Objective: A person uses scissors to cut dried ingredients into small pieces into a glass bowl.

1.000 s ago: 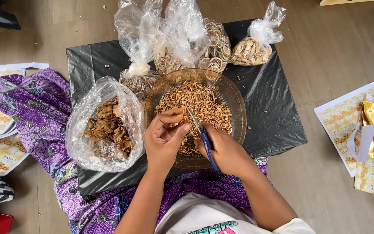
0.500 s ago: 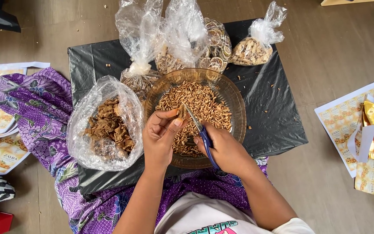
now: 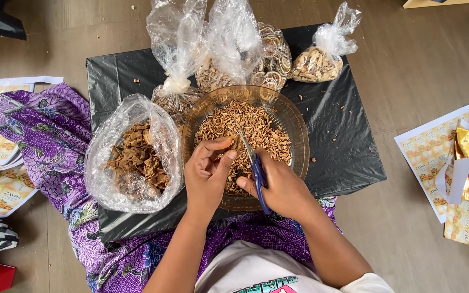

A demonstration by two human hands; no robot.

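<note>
One glass bowl (image 3: 294, 122) of chopped dried pieces (image 3: 259, 127) lies directly beneath both hands. The left hand (image 3: 208, 173) pinches one small dried piece (image 3: 236, 142) between closed fingers (image 3: 225, 157). The right hand (image 3: 280, 184) grips one pair of blue-handled scissors (image 3: 253, 165), blades meeting that piece. Left of the fingers stands one open plastic bag (image 3: 131, 154) of larger dried chunks; beyond them, four knotted bags (image 3: 321, 57) rest on one black sheet (image 3: 343, 141).

Glass bowl (image 3: 294, 130) glossy; plastic bags (image 3: 109, 146) clear, crinkly; sheet (image 3: 343, 146) blk, shiny; scissors (image 3: 256, 171) metal.
</note>
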